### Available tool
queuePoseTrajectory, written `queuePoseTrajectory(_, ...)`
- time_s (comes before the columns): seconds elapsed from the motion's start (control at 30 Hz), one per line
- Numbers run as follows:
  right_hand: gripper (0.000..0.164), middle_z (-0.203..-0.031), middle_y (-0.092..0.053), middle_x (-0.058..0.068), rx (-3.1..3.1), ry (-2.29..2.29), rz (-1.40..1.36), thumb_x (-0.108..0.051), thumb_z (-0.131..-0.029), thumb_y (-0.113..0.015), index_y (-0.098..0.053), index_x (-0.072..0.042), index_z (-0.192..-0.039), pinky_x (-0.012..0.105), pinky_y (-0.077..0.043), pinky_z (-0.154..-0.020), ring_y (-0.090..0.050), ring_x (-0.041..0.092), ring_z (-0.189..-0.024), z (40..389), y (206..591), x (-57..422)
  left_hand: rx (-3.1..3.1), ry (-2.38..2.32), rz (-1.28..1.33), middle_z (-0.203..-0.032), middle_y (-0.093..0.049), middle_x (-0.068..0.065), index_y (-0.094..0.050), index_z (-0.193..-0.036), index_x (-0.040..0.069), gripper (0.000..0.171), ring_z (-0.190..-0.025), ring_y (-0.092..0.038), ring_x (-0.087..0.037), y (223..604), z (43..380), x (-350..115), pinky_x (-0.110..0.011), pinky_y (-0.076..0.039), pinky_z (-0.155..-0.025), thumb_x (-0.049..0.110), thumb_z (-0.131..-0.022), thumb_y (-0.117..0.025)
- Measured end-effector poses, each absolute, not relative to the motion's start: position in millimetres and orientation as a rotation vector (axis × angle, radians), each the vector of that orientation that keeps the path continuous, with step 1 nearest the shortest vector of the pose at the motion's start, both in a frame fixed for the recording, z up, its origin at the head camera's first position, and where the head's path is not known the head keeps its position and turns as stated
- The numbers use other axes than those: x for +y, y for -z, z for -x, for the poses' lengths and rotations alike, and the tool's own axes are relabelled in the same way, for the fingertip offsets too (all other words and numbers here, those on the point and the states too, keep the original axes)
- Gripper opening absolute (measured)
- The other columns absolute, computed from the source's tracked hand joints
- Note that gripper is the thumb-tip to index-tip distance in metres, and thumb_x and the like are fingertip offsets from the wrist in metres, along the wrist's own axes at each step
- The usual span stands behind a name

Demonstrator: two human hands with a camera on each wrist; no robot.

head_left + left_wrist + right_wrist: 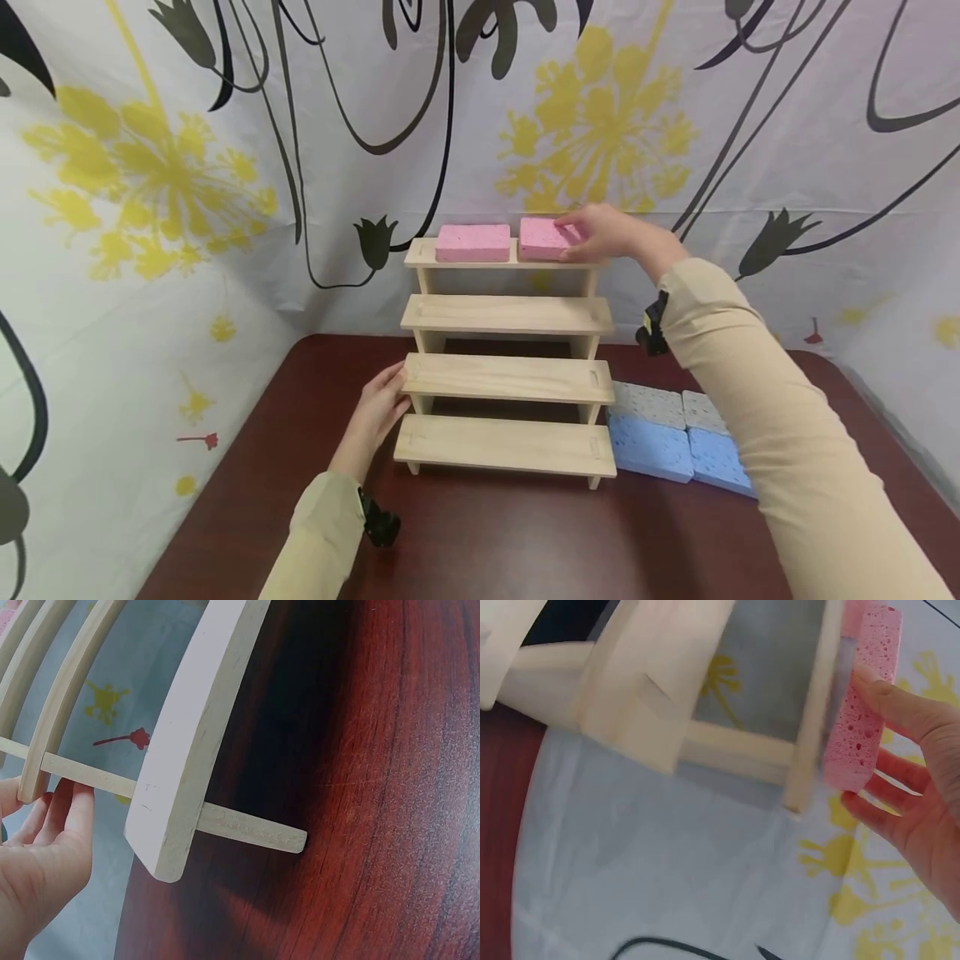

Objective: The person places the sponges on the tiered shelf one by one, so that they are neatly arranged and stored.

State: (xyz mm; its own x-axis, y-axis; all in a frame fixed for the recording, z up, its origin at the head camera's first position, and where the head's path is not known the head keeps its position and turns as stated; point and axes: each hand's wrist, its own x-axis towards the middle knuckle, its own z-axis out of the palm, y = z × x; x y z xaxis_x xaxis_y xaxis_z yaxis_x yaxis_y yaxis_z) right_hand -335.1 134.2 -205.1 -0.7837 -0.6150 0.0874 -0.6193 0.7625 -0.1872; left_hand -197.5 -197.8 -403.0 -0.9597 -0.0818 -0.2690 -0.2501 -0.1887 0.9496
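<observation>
A stepped wooden shelf rack point(506, 379) with several tiers stands on the table. My left hand point(378, 408) grips the left end of its second-lowest board, thumb and fingers on opposite faces in the left wrist view. At the top right, my right hand point(603, 233) holds a porous pink sponge point(859, 712) by its edges, thumb on the front face and fingers behind. That sponge is right at the top board point(423, 250). To its left, another pink sponge point(472, 243) sits on the same board, a small gap between them.
Right of the rack, two blue sponges point(649, 448) lie on the dark red wood table point(525, 542), with two grey sponges point(647, 406) behind them. The right sleeve partly covers the outer ones. A patterned cloth point(337, 192) hangs behind the table.
</observation>
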Motion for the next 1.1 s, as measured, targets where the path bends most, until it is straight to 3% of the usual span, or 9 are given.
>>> queuePoseTrajectory(0.07, 0.057, -0.120, -0.053, 0.028, -2.943, -0.349, -1.024, -0.020, -0.082, -0.067, -0.047, 0.005, -0.129, 0.047, -0.041, -0.096, -0.050, 0.039, -0.107, 339.9, 211.8, 132.1, 1.944, -2.297, 0.390, -0.147, -0.029, -0.016, -0.030, -0.142, 0.009, 0.046, -0.136, -0.030, -0.029, 403.4, 197.3, -197.6, -0.043, -0.025, -0.113, 0.021, -0.099, -0.039)
queuePoseTrajectory(0.17, 0.058, -0.135, -0.039, 0.030, -2.921, -0.413, -1.039, -0.018, -0.082, -0.067, -0.045, 0.005, -0.131, 0.053, -0.025, -0.110, -0.034, 0.046, -0.126, 342.8, 220.1, 133.2, 1.960, -2.294, 0.382, -0.147, -0.029, -0.017, -0.030, -0.143, 0.009, 0.046, -0.136, -0.029, -0.029, 402.3, 197.3, -198.1, -0.043, -0.026, -0.113, 0.021, -0.099, -0.038)
queuePoseTrajectory(0.27, 0.067, -0.141, -0.030, 0.029, -2.897, -0.421, -1.019, -0.020, -0.081, -0.069, -0.037, 0.002, -0.137, 0.056, -0.018, -0.111, -0.026, 0.046, -0.130, 339.3, 227.2, 138.3, 1.964, -2.295, 0.381, -0.147, -0.028, -0.017, -0.029, -0.143, 0.008, 0.046, -0.136, -0.029, -0.029, 400.8, 196.7, -197.5, -0.042, -0.026, -0.113, 0.021, -0.099, -0.038)
queuePoseTrajectory(0.47, 0.099, -0.153, -0.005, 0.019, -2.887, -0.500, -0.852, -0.036, -0.077, -0.072, -0.008, -0.011, -0.148, 0.061, -0.006, -0.111, -0.006, 0.042, -0.138, 329.8, 247.1, 161.9, 1.932, -2.310, 0.365, -0.148, -0.027, -0.017, -0.027, -0.143, 0.007, 0.046, -0.136, -0.029, -0.029, 402.6, 196.1, -195.2, -0.042, -0.025, -0.113, 0.019, -0.100, -0.037)
queuePoseTrajectory(0.6, 0.105, -0.154, 0.007, 0.014, -2.898, -0.537, -0.756, -0.044, -0.078, -0.069, 0.004, -0.015, -0.148, 0.060, -0.003, -0.112, 0.002, 0.038, -0.140, 321.5, 257.0, 182.5, 1.929, -2.314, 0.364, -0.148, -0.027, -0.017, -0.027, -0.143, 0.007, 0.047, -0.136, -0.029, -0.028, 401.4, 195.9, -196.1, -0.042, -0.025, -0.114, 0.019, -0.100, -0.037)
queuePoseTrajectory(0.93, 0.102, -0.151, 0.015, 0.019, -3.053, -0.586, -0.571, -0.052, -0.085, -0.056, 0.014, -0.006, -0.145, 0.064, -0.003, -0.109, 0.011, 0.042, -0.138, 299.6, 308.1, 227.6, 1.905, -2.306, 0.382, -0.149, -0.026, -0.015, -0.026, -0.144, 0.009, 0.047, -0.136, -0.028, -0.026, 401.2, 197.7, -198.0, -0.040, -0.024, -0.114, 0.020, -0.100, -0.036)
queuePoseTrajectory(1.1, 0.094, -0.149, 0.010, 0.028, -3.150, -0.546, -0.609, -0.045, -0.089, -0.054, 0.006, 0.003, -0.144, 0.065, -0.006, -0.108, 0.007, 0.051, -0.134, 286.8, 340.1, 244.4, 1.890, -2.311, 0.391, -0.149, -0.026, -0.014, -0.026, -0.145, 0.009, 0.048, -0.136, -0.028, -0.025, 399.8, 198.9, -196.7, -0.039, -0.025, -0.114, 0.021, -0.100, -0.036)
